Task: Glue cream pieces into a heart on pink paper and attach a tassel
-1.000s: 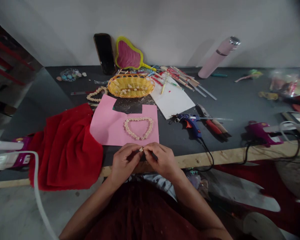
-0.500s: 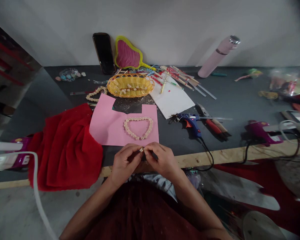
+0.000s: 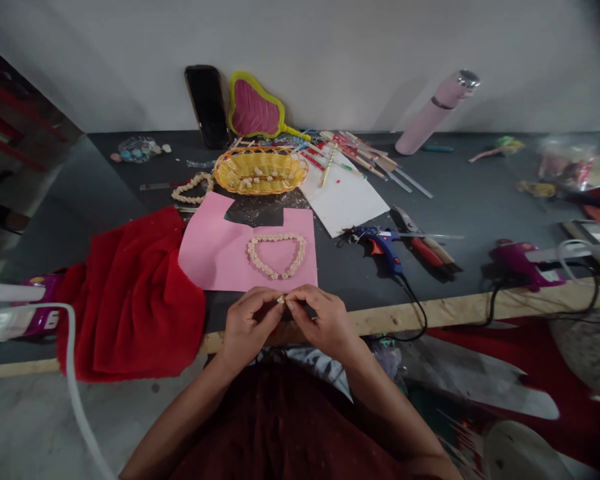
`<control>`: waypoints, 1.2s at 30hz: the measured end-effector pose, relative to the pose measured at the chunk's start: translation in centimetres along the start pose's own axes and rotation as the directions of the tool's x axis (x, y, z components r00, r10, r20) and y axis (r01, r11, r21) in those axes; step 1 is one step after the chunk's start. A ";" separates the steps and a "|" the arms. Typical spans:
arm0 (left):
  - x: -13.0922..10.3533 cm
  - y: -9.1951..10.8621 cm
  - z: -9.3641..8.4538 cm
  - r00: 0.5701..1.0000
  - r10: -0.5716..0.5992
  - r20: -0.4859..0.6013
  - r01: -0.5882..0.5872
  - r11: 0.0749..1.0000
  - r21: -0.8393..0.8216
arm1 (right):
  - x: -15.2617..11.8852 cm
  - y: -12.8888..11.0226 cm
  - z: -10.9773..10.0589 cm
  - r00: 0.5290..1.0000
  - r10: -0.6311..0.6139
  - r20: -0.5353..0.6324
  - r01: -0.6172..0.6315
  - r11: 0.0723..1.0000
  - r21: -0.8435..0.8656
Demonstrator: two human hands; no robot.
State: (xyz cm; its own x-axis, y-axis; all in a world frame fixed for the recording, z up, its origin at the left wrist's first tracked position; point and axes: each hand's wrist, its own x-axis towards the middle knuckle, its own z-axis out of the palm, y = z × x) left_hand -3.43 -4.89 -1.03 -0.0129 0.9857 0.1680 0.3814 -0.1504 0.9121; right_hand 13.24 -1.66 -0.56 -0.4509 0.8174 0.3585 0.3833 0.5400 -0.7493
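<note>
Between the fingertips of my left hand (image 3: 250, 325) and my right hand (image 3: 321, 320) is a small cream-coloured piece (image 3: 281, 299), too small to name surely. Both hands are closed in a pinch on it, above the table's front edge. Just beyond them a heart-shaped outline of small cream flower-like pieces (image 3: 299, 257) lies on cut pink paper (image 3: 215, 257). A yellow woven basket (image 3: 261, 187) farther back holds several similar pieces. A second ring of cream pieces (image 3: 193, 199) lies left of the basket.
A red cloth (image 3: 140, 300) hangs over the front edge at left. To the right lie a blue glue gun (image 3: 391, 253), pliers (image 3: 423, 250) and a purple glue gun (image 3: 525, 267). A phone (image 3: 207, 107), a yellow-framed hand mirror (image 3: 257, 107) and a pink bottle (image 3: 433, 117) lean against the wall.
Both hands stay almost in place, still pinching the small cream piece, which has shifted very slightly to the left. Everything on the table lies as before.
</note>
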 end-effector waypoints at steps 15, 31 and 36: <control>-0.4 -0.6 0.1 0.997 0.074 0.009 -0.074 0.997 0.037 | 0.1 -0.2 -0.3 0.998 -0.057 0.041 0.062 0.987 -0.146; -0.2 -0.1 -0.3 0.999 -0.010 0.043 0.013 0.999 -0.052 | 0.1 -1.1 -0.2 0.981 0.195 -0.008 -0.192 0.970 0.152; -0.3 0.1 -0.3 0.999 0.005 0.048 -0.004 1.000 -0.018 | -0.2 -1.1 0.2 0.976 0.217 -0.006 -0.213 0.961 0.176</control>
State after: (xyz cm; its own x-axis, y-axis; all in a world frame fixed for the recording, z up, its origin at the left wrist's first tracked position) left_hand -3.71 -5.24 -0.91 0.0335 0.9874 0.1544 0.3646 -0.1560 0.9180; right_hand 12.69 -2.47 0.07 -0.3524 0.9162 0.1906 0.3228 0.3101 -0.8942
